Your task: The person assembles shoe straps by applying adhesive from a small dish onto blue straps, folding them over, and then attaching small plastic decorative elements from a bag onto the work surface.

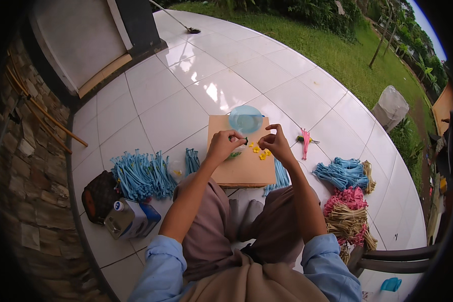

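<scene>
Fingers of the left hand [225, 143] pinch a small green piece [244, 141] above the flat brown cardboard sheet [246, 171]; right hand [275, 142] is curled, its grasp unclear; small yellow flower pieces [260, 152] lie between them.

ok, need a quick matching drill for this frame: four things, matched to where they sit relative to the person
Things:
1. light blue bowl
2. flat board
3. pink bundle
4. dark patterned bag

Places:
A. far left, beside the blue strips
B. on the board's far edge
C. on the tiles in front of the knees
D. right side, between blue and tan bundles

Pairs: 1-B, 2-C, 3-D, 4-A
</scene>
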The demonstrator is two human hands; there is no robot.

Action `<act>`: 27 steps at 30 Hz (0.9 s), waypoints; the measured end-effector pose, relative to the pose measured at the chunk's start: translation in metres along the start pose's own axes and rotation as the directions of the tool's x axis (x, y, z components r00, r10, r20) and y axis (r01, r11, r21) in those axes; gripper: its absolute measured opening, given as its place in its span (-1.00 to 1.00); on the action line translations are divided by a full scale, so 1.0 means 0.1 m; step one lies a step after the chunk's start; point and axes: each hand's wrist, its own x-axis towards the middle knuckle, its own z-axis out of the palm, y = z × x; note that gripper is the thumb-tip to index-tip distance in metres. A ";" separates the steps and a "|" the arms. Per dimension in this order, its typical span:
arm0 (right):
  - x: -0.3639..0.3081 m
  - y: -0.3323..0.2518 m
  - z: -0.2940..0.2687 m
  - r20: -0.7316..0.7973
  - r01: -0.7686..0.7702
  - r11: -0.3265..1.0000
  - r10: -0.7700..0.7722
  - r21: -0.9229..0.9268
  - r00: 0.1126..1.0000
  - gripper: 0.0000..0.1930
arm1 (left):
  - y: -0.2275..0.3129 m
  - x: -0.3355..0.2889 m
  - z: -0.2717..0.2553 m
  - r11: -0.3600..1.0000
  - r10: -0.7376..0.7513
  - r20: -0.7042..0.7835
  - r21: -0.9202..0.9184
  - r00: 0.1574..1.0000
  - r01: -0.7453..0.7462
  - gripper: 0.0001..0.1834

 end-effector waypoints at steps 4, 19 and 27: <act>0.01 0.10 0.19 0.048 0.109 0.994 -0.110 0.017 0.993 -0.45 | -0.13 0.04 0.16 0.996 -0.082 0.081 -0.035 0.993 0.085 -0.81; -0.05 0.52 0.09 0.294 0.097 0.911 0.028 -0.401 0.956 -0.50 | -0.35 -0.13 0.46 0.724 0.351 0.298 0.515 0.888 -0.459 -0.89; -0.07 0.78 0.22 0.217 0.345 0.610 -0.276 -0.713 0.937 -0.39 | -0.47 -0.23 0.61 0.559 0.370 0.423 0.610 0.827 -0.562 -0.87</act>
